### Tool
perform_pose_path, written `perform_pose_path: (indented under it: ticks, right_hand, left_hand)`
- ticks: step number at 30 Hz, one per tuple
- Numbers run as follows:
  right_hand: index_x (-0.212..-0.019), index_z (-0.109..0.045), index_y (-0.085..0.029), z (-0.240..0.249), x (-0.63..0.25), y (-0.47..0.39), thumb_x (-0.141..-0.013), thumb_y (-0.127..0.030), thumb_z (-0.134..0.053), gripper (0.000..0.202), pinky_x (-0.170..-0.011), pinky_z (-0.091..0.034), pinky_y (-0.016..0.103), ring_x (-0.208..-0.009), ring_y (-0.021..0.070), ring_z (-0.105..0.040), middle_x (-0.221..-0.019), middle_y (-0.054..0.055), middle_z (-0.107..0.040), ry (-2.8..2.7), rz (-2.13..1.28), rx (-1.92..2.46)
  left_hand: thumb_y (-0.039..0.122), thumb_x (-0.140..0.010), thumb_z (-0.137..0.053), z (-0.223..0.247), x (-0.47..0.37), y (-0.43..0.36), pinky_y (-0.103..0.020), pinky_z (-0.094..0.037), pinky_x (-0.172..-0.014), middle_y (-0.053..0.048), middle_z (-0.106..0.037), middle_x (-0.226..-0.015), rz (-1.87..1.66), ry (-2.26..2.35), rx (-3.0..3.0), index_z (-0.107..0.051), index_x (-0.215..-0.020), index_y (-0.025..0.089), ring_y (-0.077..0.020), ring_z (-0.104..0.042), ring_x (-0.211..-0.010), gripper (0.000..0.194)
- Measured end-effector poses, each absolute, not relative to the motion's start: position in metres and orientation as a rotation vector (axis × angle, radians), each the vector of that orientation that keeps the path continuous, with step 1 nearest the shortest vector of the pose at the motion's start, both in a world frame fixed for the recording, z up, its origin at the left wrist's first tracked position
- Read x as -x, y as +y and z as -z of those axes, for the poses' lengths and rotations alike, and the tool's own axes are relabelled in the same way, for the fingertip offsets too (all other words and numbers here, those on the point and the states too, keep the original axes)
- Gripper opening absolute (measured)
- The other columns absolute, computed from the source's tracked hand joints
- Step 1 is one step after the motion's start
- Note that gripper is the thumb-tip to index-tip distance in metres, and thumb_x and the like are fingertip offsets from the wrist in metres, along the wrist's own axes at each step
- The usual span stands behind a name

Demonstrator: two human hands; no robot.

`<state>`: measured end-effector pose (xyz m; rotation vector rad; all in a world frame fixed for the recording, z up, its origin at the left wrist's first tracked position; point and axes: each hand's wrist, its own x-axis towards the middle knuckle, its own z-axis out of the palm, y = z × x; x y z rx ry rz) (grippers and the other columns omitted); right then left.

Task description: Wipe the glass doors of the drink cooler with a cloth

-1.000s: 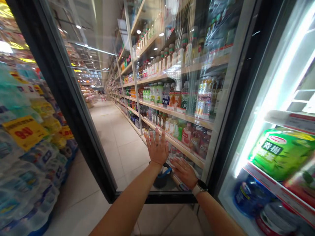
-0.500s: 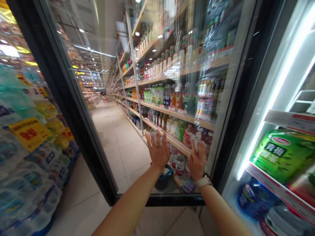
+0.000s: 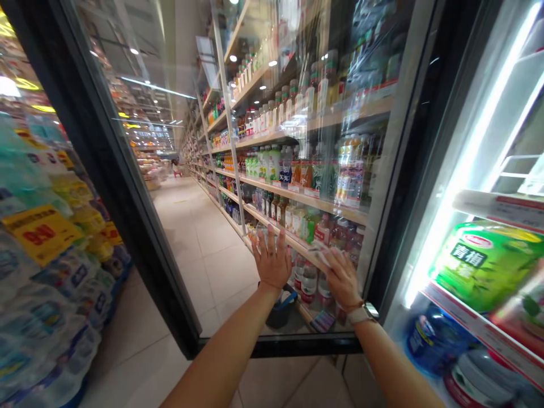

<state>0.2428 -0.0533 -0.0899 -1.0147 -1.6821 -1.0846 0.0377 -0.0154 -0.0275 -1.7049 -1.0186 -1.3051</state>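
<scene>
A tall glass cooler door with a black frame [image 3: 111, 170] stands open in front of me. My left hand [image 3: 272, 263] lies flat on the glass with its fingers spread, holding nothing. To its right, my right hand [image 3: 343, 280] presses a crumpled white cloth [image 3: 318, 250] against the pane; motion blurs the cloth and the fingertips. A watch with a pale strap [image 3: 359, 315] is on the right wrist. Behind the glass, below my hands, I see a dark bucket [image 3: 278, 318] with a blue edge.
Drink shelves [image 3: 297, 195] run back beyond the glass, along a tiled aisle [image 3: 182, 221]. The lit cooler interior on the right holds a green drink pack [image 3: 484, 263] and a blue bottle [image 3: 436, 340]. Wrapped bottle packs [image 3: 42, 311] are stacked at left beneath a yellow price sign [image 3: 42, 233].
My right hand has slid with the cloth across the glass, the cloth end shifting left and the fingers tilting left. My left hand stays in place. The view has turned slightly.
</scene>
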Motion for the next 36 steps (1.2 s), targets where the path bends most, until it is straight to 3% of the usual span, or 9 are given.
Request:
perform_pose_path:
  ticks: [4, 8, 12, 15, 18, 24, 29, 33, 36]
  right_hand:
    - [-0.144, -0.046, -0.021, 0.061, -0.262, -0.043, -0.092, -0.007, -0.04, 0.055, -0.115, -0.034, 0.058, -0.141, 0.0293, -0.038, -0.146, 0.014, -0.05, -1.122, 1.005, 1.135]
    - [-0.149, -0.037, -0.021, 0.07, -0.238, -0.04, -0.092, -0.008, -0.036, 0.059, -0.114, -0.033, 0.061, -0.144, 0.0304, -0.032, -0.154, 0.014, -0.038, -1.092, 0.881, 1.162]
    - [-0.146, -0.042, -0.027, 0.111, -0.2, -0.05, -0.09, -0.003, -0.039, 0.061, -0.119, -0.033, 0.048, -0.141, 0.0208, -0.039, -0.147, 0.006, -0.05, -1.527, 0.895, 1.043]
    - [-0.13, -0.059, -0.028, 0.139, -0.189, -0.058, -0.093, -0.006, -0.044, 0.046, -0.116, -0.039, 0.034, -0.132, 0.0128, -0.05, -0.134, 0.0, -0.062, -1.9, 0.95, 0.825]
    - [-0.117, -0.067, -0.027, 0.145, -0.198, -0.062, -0.097, -0.015, -0.045, 0.032, -0.11, -0.043, 0.028, -0.128, 0.0093, -0.052, -0.13, -0.004, -0.065, -2.121, 0.994, 0.657]
    - [-0.13, -0.06, -0.028, 0.086, -0.243, -0.058, -0.093, -0.005, -0.045, 0.046, -0.12, -0.03, 0.042, -0.14, 0.016, -0.039, -0.133, 0.0, -0.063, -1.816, 1.029, 0.928]
    - [-0.149, -0.037, -0.023, 0.051, -0.256, -0.044, -0.09, -0.003, -0.033, 0.063, -0.118, -0.028, 0.059, -0.146, 0.0269, -0.029, -0.15, 0.01, -0.043, -1.083, 0.881, 1.123]
    - [-0.15, -0.035, -0.023, 0.063, -0.227, -0.037, -0.089, -0.003, -0.031, 0.065, -0.118, -0.028, 0.057, -0.145, 0.0263, -0.031, -0.152, 0.01, -0.041, -1.134, 0.819, 1.157]
    - [-0.145, -0.044, -0.027, 0.088, -0.203, -0.041, -0.088, -0.001, -0.035, 0.063, -0.121, -0.027, 0.048, -0.144, 0.0198, -0.033, -0.146, 0.005, -0.051, -1.4, 0.82, 1.085]
  left_hand:
    - [0.028, -0.094, -0.046, 0.028, -0.038, -0.016, -0.058, -0.014, -0.121, -0.011, -0.015, -0.161, 1.294, -1.036, 1.698, -0.018, -0.154, 0.02, -0.0307, -0.006, -0.149, 0.067]
    - [0.028, -0.095, -0.045, 0.03, -0.038, -0.015, -0.059, -0.015, -0.12, -0.011, -0.021, -0.16, 1.286, -1.06, 1.724, -0.02, -0.154, 0.022, -0.0304, -0.01, -0.149, 0.064]
    - [0.03, -0.095, -0.044, 0.031, -0.037, -0.01, -0.06, -0.016, -0.12, -0.01, -0.024, -0.16, 1.316, -1.042, 1.718, -0.022, -0.153, 0.024, -0.0307, -0.01, -0.15, 0.062]
    - [0.03, -0.095, -0.044, 0.032, -0.037, -0.007, -0.06, -0.016, -0.12, -0.01, -0.024, -0.159, 1.331, -1.044, 1.743, -0.024, -0.153, 0.024, -0.0308, -0.01, -0.149, 0.061]
    - [0.029, -0.095, -0.046, 0.031, -0.037, -0.006, -0.059, -0.014, -0.12, -0.01, -0.023, -0.159, 1.345, -1.04, 1.758, -0.022, -0.153, 0.024, -0.0308, -0.01, -0.149, 0.063]
    - [0.029, -0.095, -0.045, 0.027, -0.038, -0.008, -0.058, -0.012, -0.121, -0.01, -0.016, -0.161, 1.365, -0.982, 1.706, -0.017, -0.154, 0.023, -0.0296, -0.004, -0.15, 0.066]
    - [0.029, -0.095, -0.044, 0.027, -0.039, -0.01, -0.059, -0.009, -0.121, -0.01, -0.019, -0.161, 1.374, -1.006, 1.745, -0.017, -0.154, 0.023, -0.0293, -0.004, -0.15, 0.065]
    - [0.03, -0.096, -0.043, 0.028, -0.039, -0.011, -0.06, -0.01, -0.12, -0.011, -0.019, -0.161, 1.367, -1.017, 1.739, -0.019, -0.154, 0.023, -0.0304, -0.006, -0.15, 0.063]
    - [0.03, -0.096, -0.044, 0.028, -0.039, -0.012, -0.06, -0.011, -0.12, -0.011, -0.02, -0.161, 1.346, -1.029, 1.74, -0.02, -0.154, 0.022, -0.0309, -0.006, -0.15, 0.063]
